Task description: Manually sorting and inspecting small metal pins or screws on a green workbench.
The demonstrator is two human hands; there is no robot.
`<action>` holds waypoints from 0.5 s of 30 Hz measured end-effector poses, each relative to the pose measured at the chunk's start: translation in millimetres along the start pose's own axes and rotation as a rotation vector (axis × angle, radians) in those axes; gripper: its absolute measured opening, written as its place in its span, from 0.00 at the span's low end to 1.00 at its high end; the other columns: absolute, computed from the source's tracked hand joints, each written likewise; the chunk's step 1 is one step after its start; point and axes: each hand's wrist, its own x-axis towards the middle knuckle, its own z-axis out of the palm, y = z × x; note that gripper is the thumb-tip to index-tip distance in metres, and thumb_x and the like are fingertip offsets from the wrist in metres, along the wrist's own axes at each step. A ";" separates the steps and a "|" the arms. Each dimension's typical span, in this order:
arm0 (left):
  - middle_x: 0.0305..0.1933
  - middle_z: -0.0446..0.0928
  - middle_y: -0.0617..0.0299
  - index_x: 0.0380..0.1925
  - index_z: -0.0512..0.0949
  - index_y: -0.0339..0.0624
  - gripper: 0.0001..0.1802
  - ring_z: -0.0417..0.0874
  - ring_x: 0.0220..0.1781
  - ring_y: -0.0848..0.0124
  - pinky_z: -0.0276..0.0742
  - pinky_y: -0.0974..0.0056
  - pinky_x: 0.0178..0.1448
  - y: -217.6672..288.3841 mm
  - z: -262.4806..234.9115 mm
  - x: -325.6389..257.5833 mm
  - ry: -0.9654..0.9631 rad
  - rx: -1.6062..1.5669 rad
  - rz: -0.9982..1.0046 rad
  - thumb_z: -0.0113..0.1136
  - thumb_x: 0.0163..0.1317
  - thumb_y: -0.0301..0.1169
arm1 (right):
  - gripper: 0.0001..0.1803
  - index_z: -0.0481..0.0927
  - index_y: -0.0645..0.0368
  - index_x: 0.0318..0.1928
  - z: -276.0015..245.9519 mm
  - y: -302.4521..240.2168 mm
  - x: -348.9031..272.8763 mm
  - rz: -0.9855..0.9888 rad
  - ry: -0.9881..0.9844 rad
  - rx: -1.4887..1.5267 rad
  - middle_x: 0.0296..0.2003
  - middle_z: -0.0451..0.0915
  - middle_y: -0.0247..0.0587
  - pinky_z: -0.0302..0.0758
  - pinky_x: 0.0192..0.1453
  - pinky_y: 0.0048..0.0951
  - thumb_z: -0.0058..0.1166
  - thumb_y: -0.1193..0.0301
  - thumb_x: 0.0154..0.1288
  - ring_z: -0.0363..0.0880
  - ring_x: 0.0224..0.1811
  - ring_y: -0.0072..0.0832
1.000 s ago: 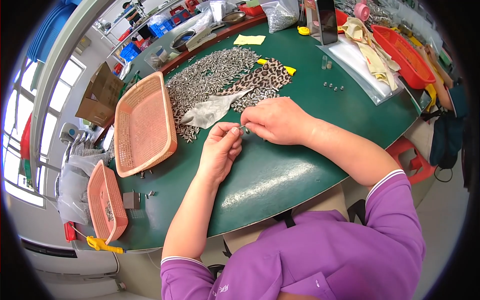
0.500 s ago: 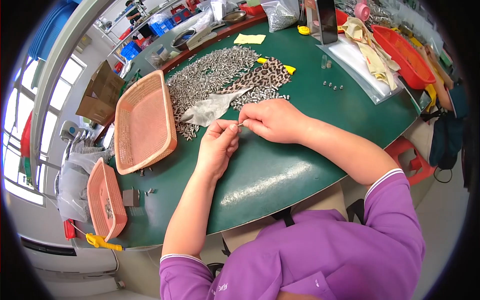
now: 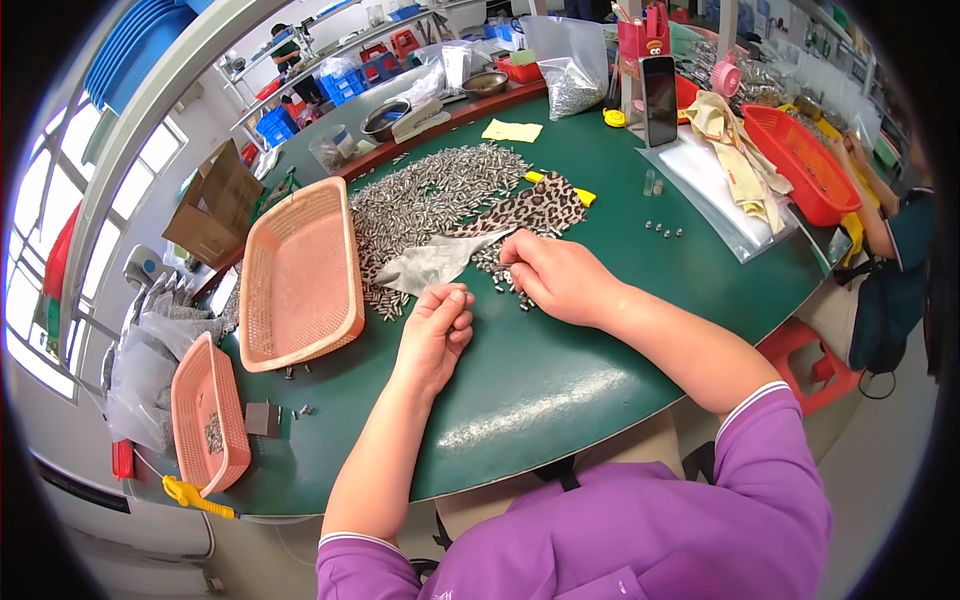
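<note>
My left hand [image 3: 437,335] is held over the green table, thumb pressed against curled fingers. Whatever lies in that pinch is too small or hidden to name. To its right, my right hand [image 3: 562,280] is closed with the fingertips together beside a small heap of short metal pieces; I cannot make out what is in them. Behind both hands spreads a large pile of small silvery cylindrical metal parts [image 3: 440,185]. A grey cloth [image 3: 435,263] lies on the pile's near side, and a leopard-print cloth [image 3: 530,207] lies across its right part.
A large peach plastic basket [image 3: 350,335] stands left of the pile, a smaller one [image 3: 238,450] nearer me. Several small metal parts [image 3: 663,229] sit at the right, near a phone [image 3: 659,100] and a plastic sheet [image 3: 700,185]. Another person's arm [image 3: 872,220] reaches in at far right.
My hands, together half a second ago around a tiny metal piece, are now apart. The right is beside the small heap of pieces. The view has shifted slightly.
</note>
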 end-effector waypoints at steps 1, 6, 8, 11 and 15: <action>0.33 0.72 0.63 0.36 0.71 0.41 0.05 0.64 0.24 0.81 0.61 0.78 0.25 -0.5 1.0 -0.7 0.003 -0.001 0.003 0.54 0.61 0.27 | 0.06 0.68 0.59 0.38 1.6 0.2 0.0 -0.028 0.027 -0.021 0.30 0.76 0.44 0.72 0.37 0.37 0.44 0.72 0.61 0.77 0.33 0.39; 0.34 0.71 0.63 0.37 0.70 0.42 0.05 0.64 0.25 0.80 0.60 0.79 0.24 -2.9 2.3 -1.7 0.001 0.009 -0.001 0.52 0.62 0.28 | 0.07 0.69 0.59 0.38 2.1 0.3 -2.4 -0.040 0.012 -0.057 0.31 0.76 0.44 0.72 0.38 0.38 0.45 0.71 0.60 0.77 0.35 0.41; 0.34 0.71 0.63 0.37 0.70 0.42 0.04 0.64 0.25 0.80 0.60 0.79 0.24 -2.0 1.8 -0.9 0.009 -0.002 -0.003 0.51 0.63 0.28 | 0.07 0.69 0.58 0.38 1.3 -1.1 -1.4 -0.051 0.020 -0.053 0.31 0.76 0.44 0.72 0.38 0.39 0.45 0.70 0.60 0.77 0.35 0.41; 0.32 0.71 0.63 0.34 0.69 0.43 0.04 0.66 0.24 0.78 0.62 0.76 0.24 -2.2 0.1 1.7 0.023 -0.059 -0.004 0.51 0.63 0.31 | 0.09 0.73 0.53 0.40 1.5 3.8 -0.7 -0.047 0.037 -0.078 0.30 0.78 0.45 0.72 0.38 0.43 0.45 0.66 0.61 0.77 0.35 0.44; 0.32 0.70 0.62 0.34 0.68 0.42 0.06 0.66 0.25 0.77 0.62 0.76 0.24 3.5 -5.8 4.5 0.061 -0.115 0.003 0.50 0.63 0.32 | 0.09 0.74 0.54 0.41 -2.1 6.3 6.1 0.007 -0.008 -0.088 0.31 0.78 0.45 0.73 0.40 0.41 0.43 0.69 0.62 0.77 0.36 0.43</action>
